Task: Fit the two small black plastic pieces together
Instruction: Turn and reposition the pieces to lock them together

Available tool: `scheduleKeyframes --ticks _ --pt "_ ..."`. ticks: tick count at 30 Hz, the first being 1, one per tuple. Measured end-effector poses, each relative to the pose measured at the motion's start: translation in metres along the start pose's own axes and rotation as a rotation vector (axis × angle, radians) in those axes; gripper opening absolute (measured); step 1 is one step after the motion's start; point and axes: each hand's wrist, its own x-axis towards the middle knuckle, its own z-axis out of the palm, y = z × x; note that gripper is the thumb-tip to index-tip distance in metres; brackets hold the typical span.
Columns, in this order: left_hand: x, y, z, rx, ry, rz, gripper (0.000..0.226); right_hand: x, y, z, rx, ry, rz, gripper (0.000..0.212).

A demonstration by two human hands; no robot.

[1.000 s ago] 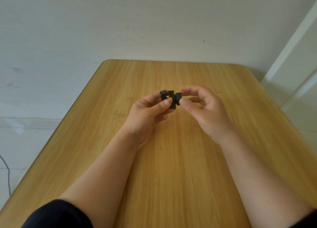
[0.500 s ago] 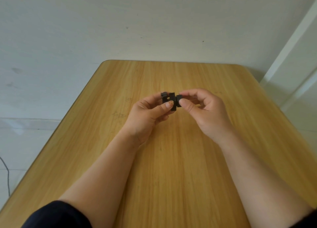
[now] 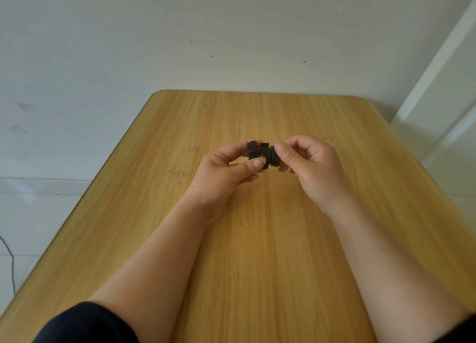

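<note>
**Two black pieces pushed together over the table**

The left hand (image 3: 221,172) holds one black piece (image 3: 257,150) between its thumb and fingers. The thumb presses on the near side of the piece. The other fingers curl around the far side, and I can only see part of them.

The right hand (image 3: 311,167) pinches the other black piece (image 3: 273,157) between its thumb and first finger. The right piece is small, and the fingertips hide most of it.

Both pieces are up in the air, just above the middle of the wooden table (image 3: 257,252). From the left piece, the right piece sits at about 3 o'clock. The two pieces touch each other. They look like one dark lump, so I cannot tell if they are fully joined or just pressed side by side.

I think the step now is the joining step. The pieces meet, and the hands seem to be pushing them into each other.

The next move calls for a straight, gentle push, with each hand pressing toward the other. The bumps and gaps must line up first. If they do not, a small turn of the right piece could help. Both pinches should be kept tight so no piece slips out and drops onto the table.
</note>
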Motion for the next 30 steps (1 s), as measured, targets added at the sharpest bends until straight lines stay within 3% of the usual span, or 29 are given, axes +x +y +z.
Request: scheduleKeyframes --ticks 14,21,30 --pt "-0.002 0.002 0.004 0.034 -0.065 0.013 0.026 0.003 0.002 -0.006 0.066 -0.121 0.259 0.038" --pt "0.003 0.002 -0.003 -0.215 0.062 -0.119 0.032 0.000 0.004 0.004 -0.040 -0.003 0.027 0.032" --pt "0.001 0.004 -0.003 -0.190 0.013 -0.147 0.037 -0.001 0.001 0.003 -0.101 -0.028 -0.085 0.027"
